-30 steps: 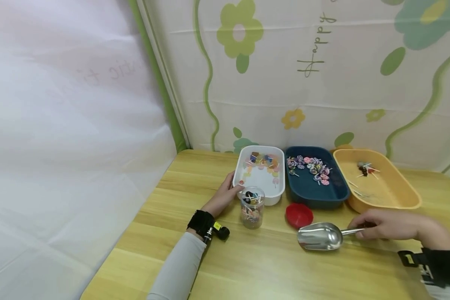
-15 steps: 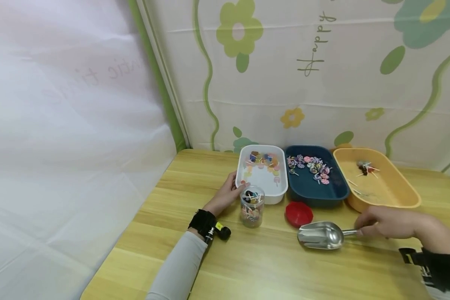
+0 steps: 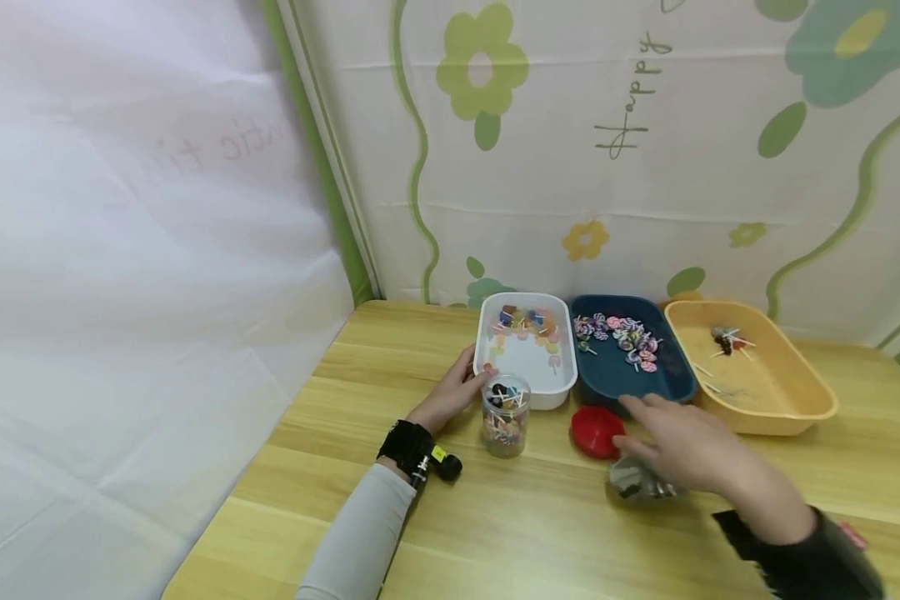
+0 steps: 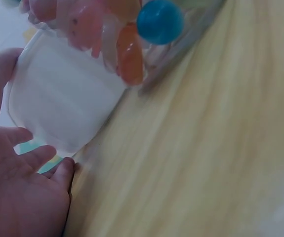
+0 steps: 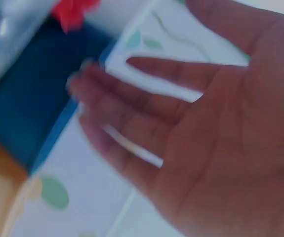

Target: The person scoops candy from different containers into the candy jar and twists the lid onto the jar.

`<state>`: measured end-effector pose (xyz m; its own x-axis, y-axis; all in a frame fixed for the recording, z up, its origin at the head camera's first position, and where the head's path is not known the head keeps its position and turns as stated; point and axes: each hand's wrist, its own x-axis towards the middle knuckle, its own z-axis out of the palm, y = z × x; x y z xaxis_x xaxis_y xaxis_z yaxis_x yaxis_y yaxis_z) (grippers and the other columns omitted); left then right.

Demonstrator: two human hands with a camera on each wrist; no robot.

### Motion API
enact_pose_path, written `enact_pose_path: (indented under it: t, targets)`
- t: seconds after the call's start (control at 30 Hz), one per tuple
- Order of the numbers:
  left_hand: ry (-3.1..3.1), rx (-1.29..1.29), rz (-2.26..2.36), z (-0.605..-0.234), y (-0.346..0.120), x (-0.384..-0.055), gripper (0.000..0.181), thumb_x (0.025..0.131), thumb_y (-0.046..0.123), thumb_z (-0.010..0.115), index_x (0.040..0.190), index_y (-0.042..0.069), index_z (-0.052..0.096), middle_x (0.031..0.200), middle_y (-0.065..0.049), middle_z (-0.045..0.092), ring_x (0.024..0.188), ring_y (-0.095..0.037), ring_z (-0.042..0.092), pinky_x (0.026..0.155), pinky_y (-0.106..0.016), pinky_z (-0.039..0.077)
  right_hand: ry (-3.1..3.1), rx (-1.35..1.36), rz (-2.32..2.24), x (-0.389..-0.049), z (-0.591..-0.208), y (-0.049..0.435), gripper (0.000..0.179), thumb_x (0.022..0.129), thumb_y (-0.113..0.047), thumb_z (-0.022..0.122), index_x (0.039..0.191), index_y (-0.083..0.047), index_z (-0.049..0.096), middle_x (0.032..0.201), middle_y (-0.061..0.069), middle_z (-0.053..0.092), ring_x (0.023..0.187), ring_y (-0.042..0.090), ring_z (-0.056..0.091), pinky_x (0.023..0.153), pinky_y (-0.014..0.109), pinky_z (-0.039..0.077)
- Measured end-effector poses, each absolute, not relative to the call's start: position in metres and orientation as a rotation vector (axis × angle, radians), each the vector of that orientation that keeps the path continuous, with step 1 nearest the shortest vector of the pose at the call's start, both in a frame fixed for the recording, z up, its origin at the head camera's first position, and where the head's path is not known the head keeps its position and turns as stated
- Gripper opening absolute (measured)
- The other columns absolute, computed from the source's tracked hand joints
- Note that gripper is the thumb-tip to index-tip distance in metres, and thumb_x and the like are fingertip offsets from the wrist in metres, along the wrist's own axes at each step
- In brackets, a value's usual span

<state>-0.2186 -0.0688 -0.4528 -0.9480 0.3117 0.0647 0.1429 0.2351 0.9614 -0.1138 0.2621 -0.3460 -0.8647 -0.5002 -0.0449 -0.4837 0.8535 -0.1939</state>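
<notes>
My left hand (image 3: 450,395) grips the left side of a white plastic bin (image 3: 525,396), thumb at its rim and fingers against its outer wall. In front of that bin stands a clear jar (image 3: 504,433), partly filled with small lollipops. My right hand (image 3: 693,442) hovers with extended fingers and nothing held; its palm (image 5: 216,148) faces the right wrist camera. Below it lies a metal scoop (image 3: 632,481), mostly hidden by the hand. A red lid (image 3: 595,433) sits by the right fingertips.
Right of the white bin are a dark blue bin (image 3: 607,371) with several swirl lollipops and a yellow bin (image 3: 780,383) with a few more. All stand on a wooden table (image 3: 540,550) against a flower-printed curtain (image 3: 510,192).
The white bin and my left hand have shifted slightly right. My right hand has let go of the scoop's handle and moved left above the scoop, toward the red lid.
</notes>
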Motion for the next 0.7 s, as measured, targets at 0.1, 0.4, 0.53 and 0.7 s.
enact_pose_path:
  t: [0.1,0.4,0.53,0.7]
  targets:
    - [2.349,0.424,1.805,-0.454,-0.07,-0.217,0.067,0.096,0.037,0.051,0.151,0.025,0.015,0.15,-0.006,0.028,0.131,-0.016,0.029,0.108,-0.04,0.026,2.91,-0.739,-0.21,-0.116,-0.363,0.239,0.073,0.085,-0.057,0.057,0.133,-0.004,0.047,0.118,0.02,0.054,0.096,0.034,0.054,0.077,0.055,0.048]
    - [2.324,0.386,1.818,-0.461,-0.071,-0.213,0.076,0.091,0.053,0.051,0.151,0.025,0.012,0.15,-0.006,0.027,0.13,-0.014,0.03,0.108,-0.04,0.025,2.9,-0.829,-0.136,-0.124,-0.39,0.203,0.061,0.079,-0.042,0.071,0.129,-0.01,0.053,0.108,0.012,0.056,0.085,0.027,0.053,0.07,0.046,0.05]
    - [2.325,0.352,1.815,-0.45,-0.071,-0.21,0.082,0.088,0.059,0.05,0.151,0.024,0.01,0.151,-0.005,0.023,0.129,-0.015,0.032,0.106,-0.042,0.029,2.88,-0.869,-0.103,-0.125,-0.389,0.197,0.044,0.081,-0.035,0.071,0.117,-0.013,0.061,0.096,0.007,0.056,0.074,0.022,0.051,0.064,0.038,0.047]
    - [2.448,0.329,1.829,-0.416,-0.079,-0.2,0.07,0.093,0.051,0.049,0.149,0.022,0.018,0.152,0.0,0.02,0.129,-0.022,0.03,0.101,-0.049,0.035,2.85,-0.866,-0.158,-0.122,-0.387,0.195,0.024,0.079,-0.032,0.073,0.099,-0.019,0.068,0.084,0.0,0.051,0.066,0.018,0.046,0.058,0.032,0.043]
